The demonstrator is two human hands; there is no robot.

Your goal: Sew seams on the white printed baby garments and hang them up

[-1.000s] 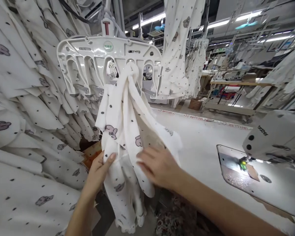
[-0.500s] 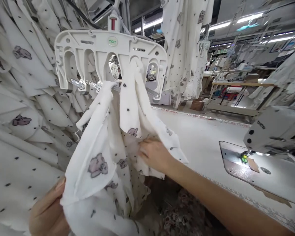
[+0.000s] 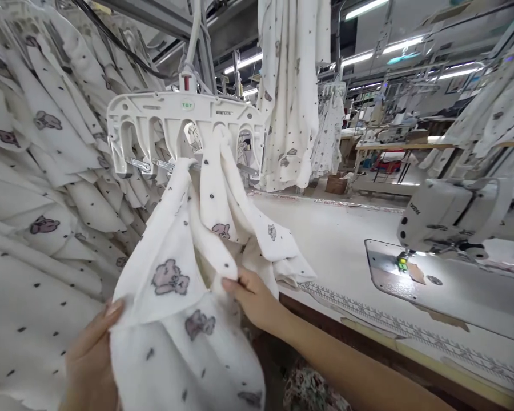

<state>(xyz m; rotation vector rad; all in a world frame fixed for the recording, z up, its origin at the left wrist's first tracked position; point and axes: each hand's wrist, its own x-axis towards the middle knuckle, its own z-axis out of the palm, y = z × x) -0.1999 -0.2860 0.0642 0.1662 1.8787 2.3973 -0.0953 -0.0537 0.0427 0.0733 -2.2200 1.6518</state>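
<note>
A white garment piece [image 3: 154, 311] printed with bears and dark dots hangs from the clips of a white plastic hanger [image 3: 163, 108]. My left hand [image 3: 93, 354] grips its left edge, thumb on top of the cloth and the other fingers behind it. Close to the middle, my right hand [image 3: 255, 297] pinches the edge of a fabric flap between thumb and fingers. Another printed piece [image 3: 265, 231] hangs from the same hanger, to the right of the first and behind my right hand.
Dense rows of similar printed pieces [image 3: 47, 171] hang at the left. A white sewing table [image 3: 325, 240] with a lit sewing machine [image 3: 437, 220] stands at the right. More cloth [image 3: 286, 114] hangs behind the hanger, with a wooden-topped workbench [image 3: 402, 146] farther back.
My right hand has come out from among the hanging cloth and moved down, now pinching a flap's edge. The front piece is spread wider. My left hand keeps its hold; the view has shifted.
</note>
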